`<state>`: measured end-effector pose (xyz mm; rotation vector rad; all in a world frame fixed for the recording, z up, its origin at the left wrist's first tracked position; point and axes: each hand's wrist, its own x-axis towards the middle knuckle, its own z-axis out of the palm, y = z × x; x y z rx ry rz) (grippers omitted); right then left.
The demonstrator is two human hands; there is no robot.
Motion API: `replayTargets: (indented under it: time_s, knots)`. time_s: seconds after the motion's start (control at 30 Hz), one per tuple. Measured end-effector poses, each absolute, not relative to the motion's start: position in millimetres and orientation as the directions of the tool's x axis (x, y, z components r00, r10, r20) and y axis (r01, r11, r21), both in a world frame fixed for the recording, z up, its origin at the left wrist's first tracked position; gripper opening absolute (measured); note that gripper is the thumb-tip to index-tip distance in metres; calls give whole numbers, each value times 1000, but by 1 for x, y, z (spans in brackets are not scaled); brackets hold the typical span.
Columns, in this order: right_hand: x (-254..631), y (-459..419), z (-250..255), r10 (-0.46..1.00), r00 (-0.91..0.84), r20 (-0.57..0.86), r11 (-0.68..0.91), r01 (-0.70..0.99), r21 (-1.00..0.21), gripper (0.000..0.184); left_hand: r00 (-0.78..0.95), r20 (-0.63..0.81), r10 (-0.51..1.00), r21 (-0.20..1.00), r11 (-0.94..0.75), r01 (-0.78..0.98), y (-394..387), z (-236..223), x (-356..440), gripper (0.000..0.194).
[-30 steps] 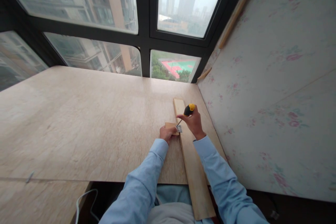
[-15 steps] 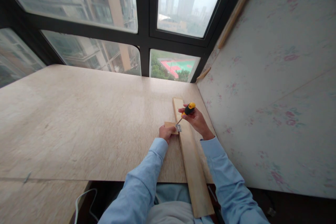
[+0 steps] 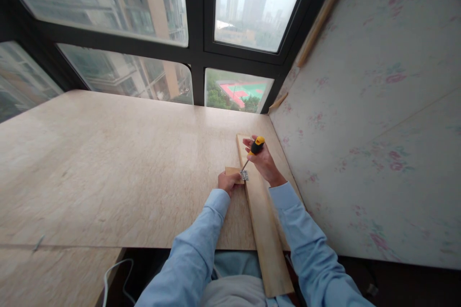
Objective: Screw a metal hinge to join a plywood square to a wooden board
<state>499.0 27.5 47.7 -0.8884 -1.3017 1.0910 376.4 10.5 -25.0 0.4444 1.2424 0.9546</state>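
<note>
A long wooden plank (image 3: 264, 230) lies on the marble-look table (image 3: 108, 168), its near end hanging over the front edge. A small wooden block (image 3: 232, 171) sits against its left side, joined by a small metal hinge (image 3: 245, 176). My left hand (image 3: 229, 183) is closed on the block, pressing it down. My right hand (image 3: 263, 159) grips a screwdriver with a black and yellow handle (image 3: 257, 145), and its tip rests on the hinge.
A floral-papered wall (image 3: 378, 120) stands close on the right. Large dark-framed windows (image 3: 196, 57) run along the back. A white cable (image 3: 115, 273) hangs below the table's front edge at the left. A small metal piece (image 3: 39, 242) lies near the front left.
My right hand has turned on the screwdriver handle, and its wrist has swung out to the right and come back. The left hand, block and plank have stayed put.
</note>
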Motion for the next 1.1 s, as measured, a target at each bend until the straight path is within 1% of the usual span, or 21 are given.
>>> replayTargets:
  time_s: [0.03, 0.1, 0.2, 0.23, 0.3, 0.37, 0.4, 0.43, 0.47, 0.5, 0.53, 0.63, 0.7, 0.73, 0.8, 0.87, 0.93, 1.0, 1.07, 1.1]
  knots:
    - [502, 25, 50, 956, -93, 278, 264, -137, -955, 63, 23, -591, 807, 745, 556, -367, 11, -26, 377, 31]
    - [507, 20, 55, 955, -155, 254, 236, -126, -963, 59, 28, -588, 808, 746, 556, -368, 10, -26, 377, 32]
    - [511, 18, 57, 961, -168, 219, 221, -8, -975, 56, 28, -591, 807, 746, 559, -363, 10, -27, 376, 32]
    - [512, 19, 57, 966, -143, 218, 227, 55, -972, 56, 28, -591, 807, 746, 559, -361, 10, -27, 376, 32]
    - [510, 21, 55, 966, -34, 258, 258, 241, -936, 54, 30, -589, 808, 748, 559, -358, 10, -26, 376, 32]
    - [508, 24, 52, 933, 100, 345, 266, 455, -850, 54, 30, -588, 808, 749, 558, -357, 11, -26, 376, 32]
    - [506, 26, 51, 909, 150, 390, 257, 535, -805, 55, 28, -589, 808, 749, 558, -357, 11, -26, 376, 31]
    - [504, 28, 49, 890, 177, 421, 252, 579, -776, 56, 26, -589, 808, 749, 558, -358, 11, -26, 376, 31]
    - [502, 30, 48, 882, 186, 433, 258, 579, -773, 57, 25, -589, 808, 749, 557, -359, 11, -26, 376, 32]
    - [501, 31, 47, 886, 177, 428, 277, 538, -797, 58, 25, -588, 809, 749, 555, -361, 11, -26, 376, 33]
    - [500, 32, 47, 898, 157, 411, 300, 463, -834, 59, 27, -585, 810, 749, 554, -363, 10, -26, 376, 33]
    - [501, 30, 49, 940, 44, 337, 327, 154, -932, 62, 38, -575, 817, 750, 546, -373, 10, -28, 377, 33]
    - [504, 26, 53, 956, -43, 292, 292, -7, -957, 64, 44, -571, 820, 750, 543, -377, 10, -30, 377, 32]
    - [507, 23, 56, 960, -78, 271, 267, -56, -962, 65, 44, -570, 820, 750, 542, -379, 10, -30, 377, 32]
    - [512, 19, 59, 964, -134, 231, 220, -93, -971, 63, 40, -572, 819, 750, 542, -380, 11, -31, 377, 32]
    - [516, 18, 61, 966, -160, 201, 195, -55, -979, 59, 35, -576, 816, 748, 544, -379, 11, -31, 377, 32]
    - [518, 19, 59, 975, -121, 188, 195, 48, -980, 55, 31, -581, 813, 747, 548, -375, 11, -31, 377, 32]
    - [516, 23, 56, 974, 11, 225, 218, 211, -953, 54, 28, -583, 812, 749, 551, -368, 11, -30, 377, 31]
    - [513, 28, 52, 939, 156, 306, 223, 400, -889, 59, 24, -581, 813, 753, 549, -363, 11, -29, 377, 30]
    - [511, 30, 49, 919, 198, 342, 217, 470, -855, 62, 25, -580, 815, 754, 548, -362, 10, -29, 377, 30]
